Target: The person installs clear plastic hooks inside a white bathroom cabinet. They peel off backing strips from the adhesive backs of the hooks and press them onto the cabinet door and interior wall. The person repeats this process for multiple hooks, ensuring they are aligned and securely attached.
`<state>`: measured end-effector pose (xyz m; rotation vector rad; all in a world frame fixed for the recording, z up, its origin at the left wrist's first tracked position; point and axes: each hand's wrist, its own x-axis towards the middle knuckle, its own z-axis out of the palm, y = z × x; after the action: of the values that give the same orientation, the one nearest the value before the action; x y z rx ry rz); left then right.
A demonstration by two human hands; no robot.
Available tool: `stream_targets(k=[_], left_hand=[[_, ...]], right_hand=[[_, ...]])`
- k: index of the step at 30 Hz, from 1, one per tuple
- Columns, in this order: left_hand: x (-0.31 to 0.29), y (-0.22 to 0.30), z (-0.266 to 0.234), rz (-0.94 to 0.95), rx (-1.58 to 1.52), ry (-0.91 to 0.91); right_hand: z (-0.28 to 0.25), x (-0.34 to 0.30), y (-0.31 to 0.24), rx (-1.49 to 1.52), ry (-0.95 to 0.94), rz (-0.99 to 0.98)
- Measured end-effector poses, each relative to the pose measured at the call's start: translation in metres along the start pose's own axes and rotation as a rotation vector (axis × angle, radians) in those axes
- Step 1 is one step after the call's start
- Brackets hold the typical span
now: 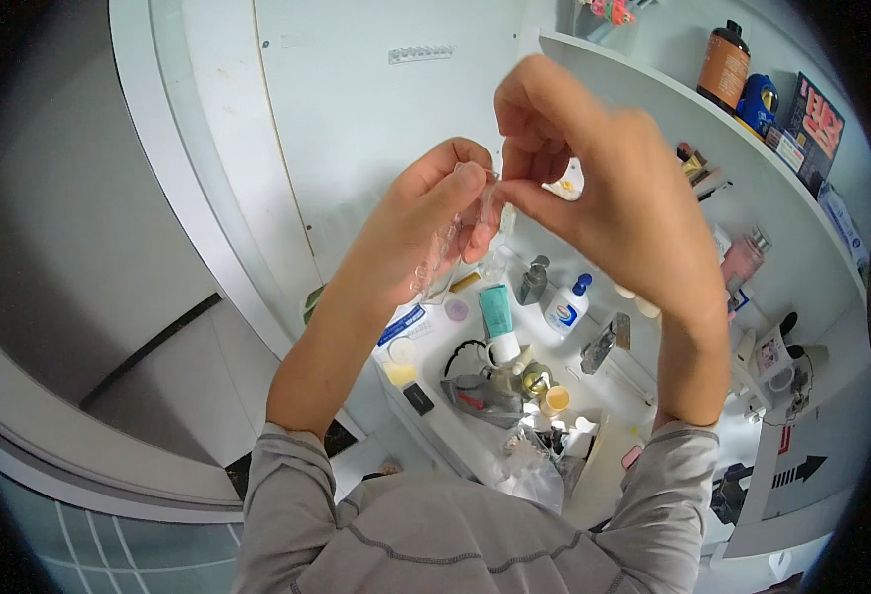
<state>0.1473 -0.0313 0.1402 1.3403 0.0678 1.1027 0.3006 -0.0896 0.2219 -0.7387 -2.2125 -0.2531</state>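
My left hand [406,218] is raised in front of the white wall, its thumb and fingers closed round a clear plastic strip [441,259] with a row of rounded bumps. The strip hangs down along the palm, and part of it is hidden by the fingers. My right hand [628,193] is bent in from the right with curled fingers. Its thumb and fingertip pinch at the upper end of the strip; exactly what lies between them is too small to see. On the wall beyond, a similar clear bumpy strip [421,53] is fixed level.
Below my hands is a white counter [435,368] with a teal tube [496,309], a white pump bottle [567,306], a grey bottle [533,281] and plastic bags [534,473]. A curved shelf [653,74] at the right carries an orange-brown bottle [724,67]. A door frame [163,148] stands left.
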Motion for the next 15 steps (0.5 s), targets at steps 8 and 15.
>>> stream_targets(k=[8,15], left_hand=[[0.002,0.006,0.005,-0.059,-0.004,0.012],[0.006,0.007,-0.015,-0.051,0.074,0.148]], right_hand=[[-0.013,0.018,-0.011,-0.076,-0.214,0.102],[-0.023,0.036,-0.026,-0.083,-0.392,0.19]])
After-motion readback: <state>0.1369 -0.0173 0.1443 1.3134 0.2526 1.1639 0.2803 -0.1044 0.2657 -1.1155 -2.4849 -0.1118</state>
